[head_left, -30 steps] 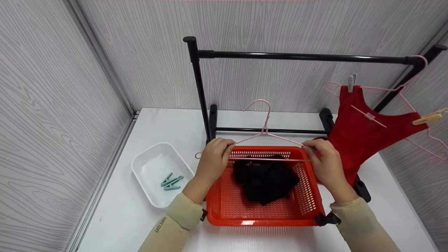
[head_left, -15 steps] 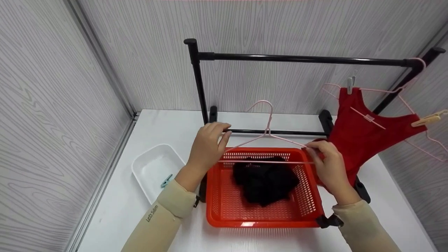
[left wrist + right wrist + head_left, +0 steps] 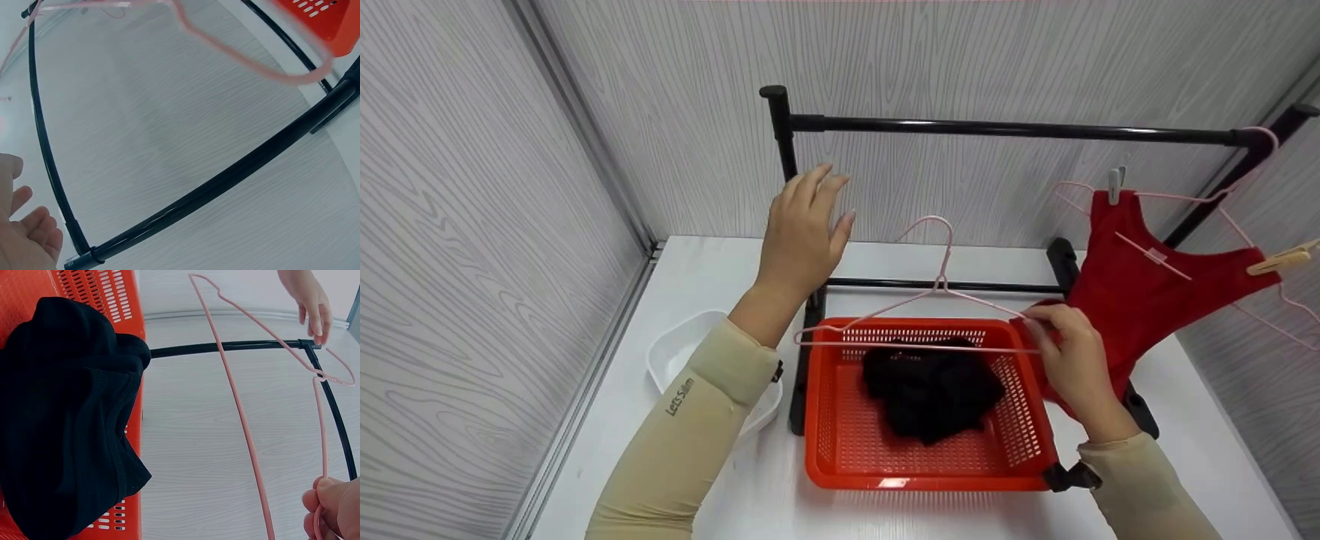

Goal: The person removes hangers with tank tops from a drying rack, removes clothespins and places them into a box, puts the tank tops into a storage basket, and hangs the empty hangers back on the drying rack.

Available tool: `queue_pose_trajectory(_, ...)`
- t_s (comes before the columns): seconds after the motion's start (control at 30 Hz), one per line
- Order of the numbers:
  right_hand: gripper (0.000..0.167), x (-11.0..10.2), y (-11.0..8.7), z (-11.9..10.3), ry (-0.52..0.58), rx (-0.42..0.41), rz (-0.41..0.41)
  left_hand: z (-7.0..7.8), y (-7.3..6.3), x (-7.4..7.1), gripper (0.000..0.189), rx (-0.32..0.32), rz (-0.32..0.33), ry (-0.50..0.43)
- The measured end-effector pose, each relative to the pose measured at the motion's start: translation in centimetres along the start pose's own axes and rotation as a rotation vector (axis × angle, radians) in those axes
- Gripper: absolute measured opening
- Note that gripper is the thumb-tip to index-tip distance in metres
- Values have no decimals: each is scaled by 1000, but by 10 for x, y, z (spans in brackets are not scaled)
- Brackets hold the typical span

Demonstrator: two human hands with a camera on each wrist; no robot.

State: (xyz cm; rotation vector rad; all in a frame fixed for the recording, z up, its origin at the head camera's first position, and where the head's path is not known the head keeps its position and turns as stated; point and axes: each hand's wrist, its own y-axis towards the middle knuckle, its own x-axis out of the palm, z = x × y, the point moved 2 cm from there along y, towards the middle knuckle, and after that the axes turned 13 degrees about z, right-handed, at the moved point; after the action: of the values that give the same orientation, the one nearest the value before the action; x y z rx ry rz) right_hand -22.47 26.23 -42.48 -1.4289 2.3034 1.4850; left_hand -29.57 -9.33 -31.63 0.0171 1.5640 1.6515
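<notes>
A pink wire hanger (image 3: 900,300) is held up over the red basket (image 3: 930,480), its hook pointing away from me. My right hand (image 3: 1069,352) pinches its right shoulder between thumb and fingers, as the right wrist view also shows at the hand (image 3: 334,509). Raised near the left post of the black rack (image 3: 997,127), my left hand (image 3: 802,232) has its fingers spread and holds nothing. Inside the basket lies a bunched black garment (image 3: 934,390). The left wrist view catches my left hand (image 3: 28,230) at its lower left corner.
A red tank top (image 3: 1147,277) hangs at the rack's right end on another pink hanger, with a grey clothespin (image 3: 1114,186) and a yellow clothespin (image 3: 1279,260) on its straps. A white tray (image 3: 675,352) sits left of the basket, partly behind my left forearm.
My left hand has let go of the hanger's left side and moved up toward the rack's left post. The right hand keeps its grip, with the hanger shifted slightly right.
</notes>
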Motion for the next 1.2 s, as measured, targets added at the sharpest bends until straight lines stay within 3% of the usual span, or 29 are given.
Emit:
queue_pose_trajectory(0.27,11,2,-2,2,-9,22,-12,-15,32,5,48,-24,8,128)
queue_pose_trajectory(0.47,11,1,-2,2,-13,34,-12,-25,46,14,55,-53,-87,202)
queue_pose_trajectory(0.63,12,1,0,2,-12,26,-8,-30,49,19,62,-77,-160,256)
queue_pose_trajectory(0.83,13,-1,6,1,-11,4,15,-29,50,19,70,-105,-203,265)
queue_pose_trajectory(1.2,14,-14,35,-19,-49,-72,96,-34,49,20,67,-103,-193,263)
